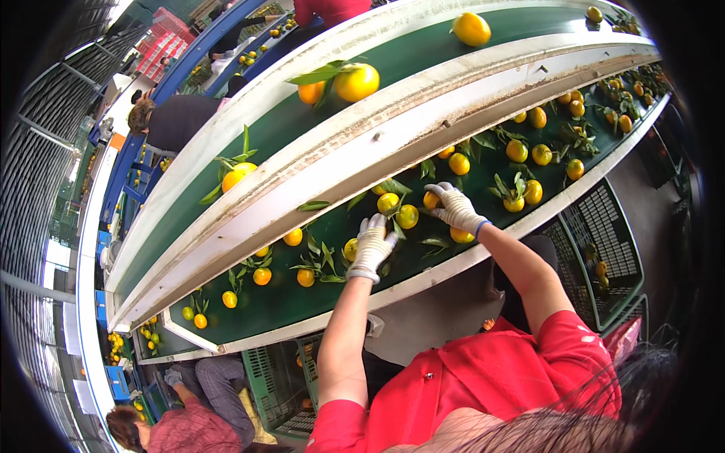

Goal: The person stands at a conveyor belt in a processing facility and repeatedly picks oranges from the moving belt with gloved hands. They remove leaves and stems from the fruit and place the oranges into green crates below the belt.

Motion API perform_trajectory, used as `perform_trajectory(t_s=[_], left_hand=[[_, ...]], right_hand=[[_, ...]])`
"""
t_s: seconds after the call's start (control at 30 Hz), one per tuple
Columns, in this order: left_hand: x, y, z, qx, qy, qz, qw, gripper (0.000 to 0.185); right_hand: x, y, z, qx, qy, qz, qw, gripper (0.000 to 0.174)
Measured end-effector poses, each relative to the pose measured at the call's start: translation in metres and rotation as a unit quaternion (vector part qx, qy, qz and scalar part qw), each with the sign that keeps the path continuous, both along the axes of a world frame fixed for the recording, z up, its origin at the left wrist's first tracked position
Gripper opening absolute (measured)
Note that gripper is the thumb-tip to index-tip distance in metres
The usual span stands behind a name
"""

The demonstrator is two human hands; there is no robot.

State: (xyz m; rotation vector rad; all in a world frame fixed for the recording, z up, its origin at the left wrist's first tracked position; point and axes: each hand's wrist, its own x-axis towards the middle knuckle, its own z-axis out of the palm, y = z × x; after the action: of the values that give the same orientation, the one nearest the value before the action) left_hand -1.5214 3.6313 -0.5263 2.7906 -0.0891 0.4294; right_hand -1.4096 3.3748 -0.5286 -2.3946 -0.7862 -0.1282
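Both my hands, in whitish gloves, are over the green lower conveyor belt (pixel 255 314), among orange-yellow citrus fruits with leaves. My left hand (pixel 372 243) lies palm down with fingers spread; an orange fruit shows partly beneath its fingers, and whether they grip it cannot be told. Beside it is a yellowish fruit (pixel 350 249). My right hand (pixel 453 208) has its fingers around the right side of an orange citrus fruit (pixel 431 200) on the belt. Between the hands sit a greenish-yellow fruit (pixel 407 216) and another yellow fruit (pixel 388 203).
An upper green belt (pixel 272 133) carries larger leafy fruits beyond a white metal rail (pixel 340 148). Dark plastic crates (pixel 614 226) with some fruit stand below at right, a green crate (pixel 272 385) below at left. Other people are at the left and the top.
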Motion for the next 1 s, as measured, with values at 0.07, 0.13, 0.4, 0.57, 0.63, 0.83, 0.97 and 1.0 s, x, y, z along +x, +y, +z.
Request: perform_trajectory(t_s=[0.07,0.13,0.4,0.57,0.63,0.83,0.97,1.0], left_hand=[[-0.007,-0.012,-0.015,0.044,-0.113,-0.019,0.992,0.05],[-0.018,-0.03,-0.011,-0.244,-0.146,-0.06,0.957,0.052],[-0.101,0.024,0.016,-0.862,0.194,-0.089,0.459,0.045],[-0.179,0.119,0.047,-0.888,0.111,-0.02,0.445,0.051],[-0.205,0.179,0.069,-0.858,0.043,0.046,0.511,0.044],[-0.241,0.414,0.074,-0.638,0.043,0.3,0.708,0.032],[-0.215,0.474,0.061,-0.223,0.118,0.266,0.931,0.041],[-0.214,0.479,0.058,-0.137,0.129,0.262,0.947,0.054]], right_hand=[[-0.007,0.002,-0.007,0.239,0.179,0.101,0.949,0.093],[-0.031,0.006,0.0,0.36,0.249,0.182,0.88,0.101],[0.078,0.042,0.086,0.066,-0.062,0.102,0.991,0.031],[0.153,0.034,0.066,-0.151,-0.105,-0.144,0.972,0.046],[0.133,0.033,0.085,-0.093,-0.011,-0.112,0.989,0.047],[-0.001,0.079,0.159,0.464,0.424,0.183,0.756,0.052],[-0.002,0.189,0.14,0.515,0.548,0.232,0.618,0.048],[-0.021,0.23,0.159,0.382,0.44,0.211,0.785,0.043]])
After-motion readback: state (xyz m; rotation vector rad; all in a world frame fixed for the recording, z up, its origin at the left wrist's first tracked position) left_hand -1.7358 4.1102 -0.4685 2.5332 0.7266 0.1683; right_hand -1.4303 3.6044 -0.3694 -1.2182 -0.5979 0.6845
